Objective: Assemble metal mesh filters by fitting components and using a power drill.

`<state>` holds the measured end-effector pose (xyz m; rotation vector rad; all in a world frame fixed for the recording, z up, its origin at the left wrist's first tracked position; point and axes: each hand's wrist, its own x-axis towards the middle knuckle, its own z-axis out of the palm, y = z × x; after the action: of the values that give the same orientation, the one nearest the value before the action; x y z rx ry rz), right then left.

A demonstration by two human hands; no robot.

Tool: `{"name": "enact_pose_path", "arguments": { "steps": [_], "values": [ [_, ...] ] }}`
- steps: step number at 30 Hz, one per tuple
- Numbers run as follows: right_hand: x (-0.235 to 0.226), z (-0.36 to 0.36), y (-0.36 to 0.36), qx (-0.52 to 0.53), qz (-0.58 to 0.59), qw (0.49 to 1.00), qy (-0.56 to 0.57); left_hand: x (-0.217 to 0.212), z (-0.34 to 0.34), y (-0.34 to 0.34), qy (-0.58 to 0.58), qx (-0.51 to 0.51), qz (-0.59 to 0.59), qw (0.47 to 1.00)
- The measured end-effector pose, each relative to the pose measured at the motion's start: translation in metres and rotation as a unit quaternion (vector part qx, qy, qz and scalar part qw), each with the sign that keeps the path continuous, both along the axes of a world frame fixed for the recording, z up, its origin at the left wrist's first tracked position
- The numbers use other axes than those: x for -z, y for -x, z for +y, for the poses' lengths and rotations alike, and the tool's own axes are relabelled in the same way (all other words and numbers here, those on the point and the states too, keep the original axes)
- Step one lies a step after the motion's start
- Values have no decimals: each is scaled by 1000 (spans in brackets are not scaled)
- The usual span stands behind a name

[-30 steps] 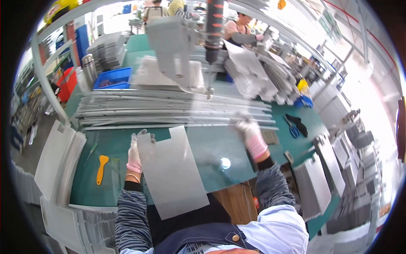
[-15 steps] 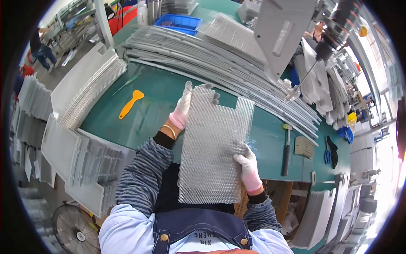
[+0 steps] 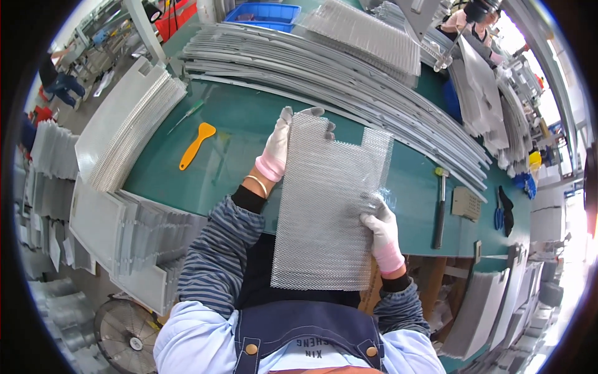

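Observation:
A metal mesh sheet with a rectangular notch in its top edge hangs before me, above the bench's near edge. A second edge shows along its upper right side, so more than one sheet may be stacked there. My left hand, in a white glove with a pink cuff, grips the upper left edge, its fingers passing behind the mesh and tips showing at the notch. On the lower right edge my right hand, gloved alike, is closed with the thumb in front and the fingers partly seen through the mesh.
On the green bench lie a yellow scraper, a screwdriver, a hammer and blue-handled pliers. Long metal strips are piled behind. Stacked mesh panels stand left, a fan below.
The whole view has shifted, with bench items sitting slightly farther right and the overhead machine mostly out of the top. Both hands keep their hold on the mesh sheet.

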<state>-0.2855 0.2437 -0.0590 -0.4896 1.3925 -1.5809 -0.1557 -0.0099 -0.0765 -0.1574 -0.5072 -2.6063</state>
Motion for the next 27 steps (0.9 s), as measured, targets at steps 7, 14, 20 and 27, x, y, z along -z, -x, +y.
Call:
{"name": "enact_pose_path", "arguments": {
  "steps": [7,14,20,27],
  "values": [
    [11,13,13,-5,16,1000,-5,8,9,7,198,-89,-87,972],
    [18,25,12,-87,115,989,-31,13,2,-9,345,-187,-276,877],
    [-72,200,97,89,530,825,-174,25,4,9,182,-95,-228,952],
    [-133,433,166,178,476,409,-758,41,-16,-8,217,-112,-230,942]
  ]
}}
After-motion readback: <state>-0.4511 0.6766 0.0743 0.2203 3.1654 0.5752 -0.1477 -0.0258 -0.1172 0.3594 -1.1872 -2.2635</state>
